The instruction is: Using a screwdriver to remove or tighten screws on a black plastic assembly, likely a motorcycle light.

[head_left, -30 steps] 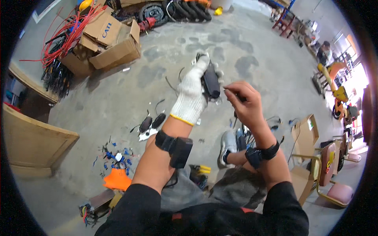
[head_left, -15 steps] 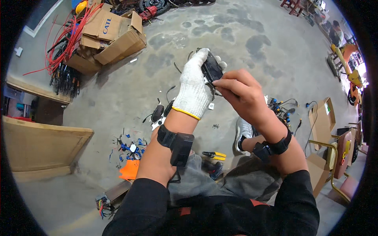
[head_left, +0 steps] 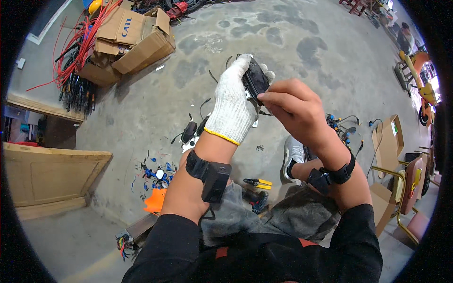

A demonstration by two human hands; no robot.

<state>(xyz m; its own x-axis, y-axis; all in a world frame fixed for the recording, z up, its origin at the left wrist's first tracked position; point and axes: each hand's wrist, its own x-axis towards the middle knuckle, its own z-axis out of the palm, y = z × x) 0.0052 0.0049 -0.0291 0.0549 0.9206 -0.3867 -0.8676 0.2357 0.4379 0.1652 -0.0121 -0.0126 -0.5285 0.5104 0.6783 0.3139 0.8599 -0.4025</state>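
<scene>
My left hand (head_left: 233,96), in a white knitted glove with a yellow hem, is wrapped round a black, glossy, oblong device (head_left: 256,78). The device lies tilted in the palm, and thin dark cables stick out around that hand. With bare fingers, my right hand (head_left: 295,108) pinches at the device's near end; anything small between the fingertips is hidden. On the floor below my left wrist lies a similar black oval part (head_left: 189,131) with a cable. Yellow-handled pliers (head_left: 258,183) lie in front of my lap.
Blue and black scraps (head_left: 158,174) and an orange piece (head_left: 155,200) lie to the left. Cables with connectors (head_left: 342,127) lie at right, beside an open carton (head_left: 389,141) and a chair (head_left: 409,186). A large cardboard box (head_left: 146,52) and red cables (head_left: 89,42) stand far left.
My right hand has shifted slightly right and down, its fingertips still at the device's near end. The device shows a little more of its face. My left hand keeps its grip.
</scene>
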